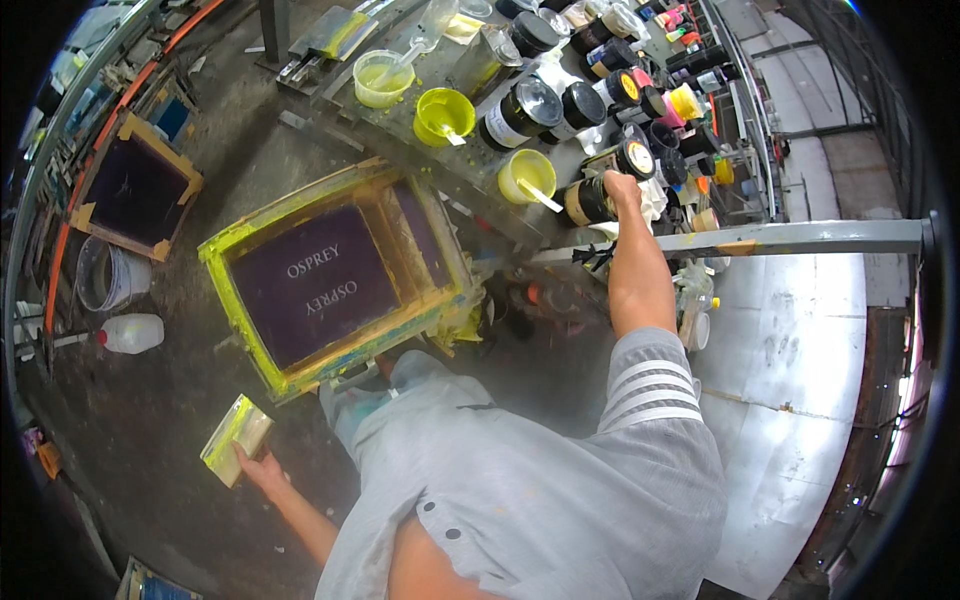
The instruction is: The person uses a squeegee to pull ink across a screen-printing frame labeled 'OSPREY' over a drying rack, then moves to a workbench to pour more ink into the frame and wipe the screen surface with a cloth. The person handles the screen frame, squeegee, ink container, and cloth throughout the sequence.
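At the lower left my left hand (262, 472) is closed on a squeegee (236, 440) smeared with bright yellow ink, held out away from the screen. My right arm stretches to the crowded table, where my right hand (622, 190) is closed at the top of a dark labelled ink jar (586, 202); the fingers partly hide its lid. Beside that jar stands a yellow tub (526, 172) with a white stirrer in it. A framed printing screen (318, 285) with a dark mesh and pale lettering lies in front of me, its border taped and stained yellow.
Two more tubs, one yellow (440, 112) and one pale (382, 78), stand near the table edge among many ink jars. A metal rail (740, 238) crosses at right. Another screen (135, 190), a bucket (110, 275) and a white jug (133, 334) are at left.
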Available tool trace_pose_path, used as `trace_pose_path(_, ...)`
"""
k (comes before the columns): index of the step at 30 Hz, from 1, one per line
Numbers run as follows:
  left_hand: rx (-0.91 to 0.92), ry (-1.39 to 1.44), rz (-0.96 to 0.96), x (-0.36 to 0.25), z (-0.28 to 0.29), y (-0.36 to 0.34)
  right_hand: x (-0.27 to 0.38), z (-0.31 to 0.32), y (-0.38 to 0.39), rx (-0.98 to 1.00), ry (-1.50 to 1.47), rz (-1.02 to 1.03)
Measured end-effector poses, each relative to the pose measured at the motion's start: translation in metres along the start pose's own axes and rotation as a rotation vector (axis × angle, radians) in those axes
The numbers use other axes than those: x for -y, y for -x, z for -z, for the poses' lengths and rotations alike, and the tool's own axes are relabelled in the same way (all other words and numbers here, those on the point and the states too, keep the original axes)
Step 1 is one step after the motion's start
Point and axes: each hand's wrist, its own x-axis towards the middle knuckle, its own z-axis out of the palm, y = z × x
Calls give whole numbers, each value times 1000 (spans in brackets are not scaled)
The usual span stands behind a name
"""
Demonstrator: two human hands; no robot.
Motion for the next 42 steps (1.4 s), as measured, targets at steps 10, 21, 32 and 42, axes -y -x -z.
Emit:
trace_pose_path(10, 5, -5, 2, 5, 10, -8, -5, -5, -2, -176, 111, 60)
trace_pose_path(21, -5, -49, -49, -6, 32, -14, -8, -6, 24, -330, -40, 21)
trace_pose_path(32, 5, 3, -111, -29, -7, -70, -20, 13, 3, -791, -470, -75)
trace_pose_path(42, 50, -162, -174, -46, -124, -118, 52, -2, 281, -32, -1342, 393)
